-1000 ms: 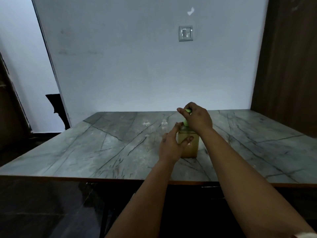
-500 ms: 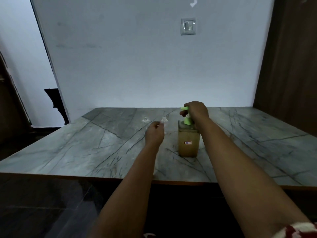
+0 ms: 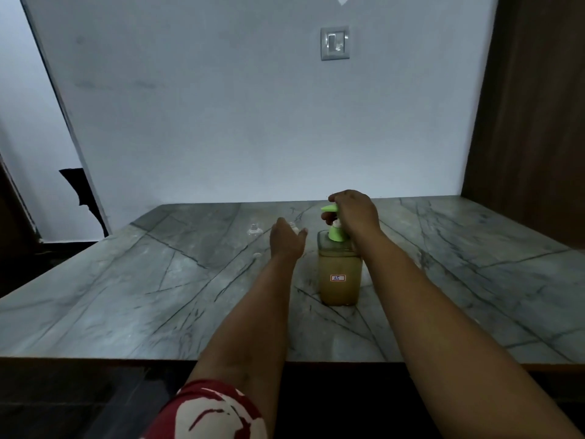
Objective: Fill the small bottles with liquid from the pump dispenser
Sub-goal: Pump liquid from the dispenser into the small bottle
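Our right hand (image 3: pixel 356 213) curls over the green pump head (image 3: pixel 329 209) of the pump dispenser (image 3: pixel 340 274), fingers wrapped around the top and neck, so the grip there is closed on the pump. Our left hand (image 3: pixel 286 240) reaches forward with fingers loosely extended and holds nothing; it sits right at one small clear bottle (image 3: pixel 295 228), mostly hidden behind the fingers, and we cannot tell whether it touches it. A second small bottle (image 3: pixel 253 230) stands further left, apart from the hand, and a tiny clear piece, perhaps a cap (image 3: pixel 257 255), lies nearer us. To do this step well, we judge the left hand should pinch the nearer bottle low on its body, bring its mouth directly under the spout, which points left, and hold it upright while the right hand presses slowly, since the narrow neck leaves little margin for drips. The dispenser stands upright near the middle of the grey marble table (image 3: pixel 126 296), well back from the front edge. There is bare tabletop on both sides and ahead toward the wall (image 3: pixel 253 122), so both arms have room to move.
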### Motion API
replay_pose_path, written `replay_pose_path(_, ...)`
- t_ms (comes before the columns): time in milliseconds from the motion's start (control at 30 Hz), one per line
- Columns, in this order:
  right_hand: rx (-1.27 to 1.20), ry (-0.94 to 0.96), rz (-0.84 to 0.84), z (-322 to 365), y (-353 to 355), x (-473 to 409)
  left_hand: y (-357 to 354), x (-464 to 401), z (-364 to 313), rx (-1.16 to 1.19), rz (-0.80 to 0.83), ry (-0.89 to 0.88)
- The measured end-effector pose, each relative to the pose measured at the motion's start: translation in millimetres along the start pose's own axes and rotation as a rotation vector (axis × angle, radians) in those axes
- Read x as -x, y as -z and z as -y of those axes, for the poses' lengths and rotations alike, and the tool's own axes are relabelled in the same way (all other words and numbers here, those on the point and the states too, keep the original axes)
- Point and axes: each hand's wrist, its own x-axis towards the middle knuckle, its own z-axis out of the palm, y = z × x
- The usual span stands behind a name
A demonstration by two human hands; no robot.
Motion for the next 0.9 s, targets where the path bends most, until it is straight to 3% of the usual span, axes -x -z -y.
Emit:
replay_pose_path(167, -0.007, 0.017, 0.007, -3.1, 2.0, -2.2, 1.2, -0.6, 5.4, 0.057, -0.012, -0.042)
replay_pose_path(367, 0.093, 0.044, 0.049, -1.8, 6.5, -2.6, 48.4, 38.8, -23.9, 0.589, 0.136, -0.007)
replay_pose_path(433, 0.076, 0.032, 0.083, 2.1, 8.3, -2.3, 66.3, 55.5, -36.8, 0.665, 0.194, -0.019)
replay_pose_path(600, 0.068, 0.0, 0.261, 10.9, 21.0, 1.8, 84.8, 83.7, -45.9, 0.534, 0.231, -0.188)
replay_pose_path(733, 0.28, -0.078, 0.34, 32.2, 25.2, 3.1, 86.5, 86.6, -51.2, 0.344, 0.268, -0.175)
replay_pose_path(900, 0.598, -0.214, 0.452, 62.3, 5.9, 1.6, 89.8, 78.7, -53.0, 0.287, 0.354, -0.159)
